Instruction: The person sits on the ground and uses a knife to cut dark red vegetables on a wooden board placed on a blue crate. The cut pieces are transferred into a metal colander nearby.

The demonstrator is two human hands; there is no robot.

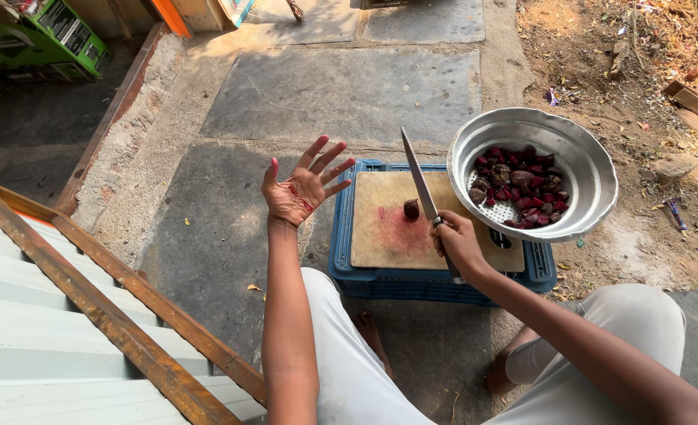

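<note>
On the cutting board [396,228], right hand [457,242] grips knife [421,187] beside beetroot piece [411,208].

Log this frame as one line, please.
left hand: raised, open, empty | right hand: grips knife | beet piece on cutting board | metal bowl: beet chunks

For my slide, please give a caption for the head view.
Right hand holds knife beside beet piece on cutting board; left hand raised open.
</note>
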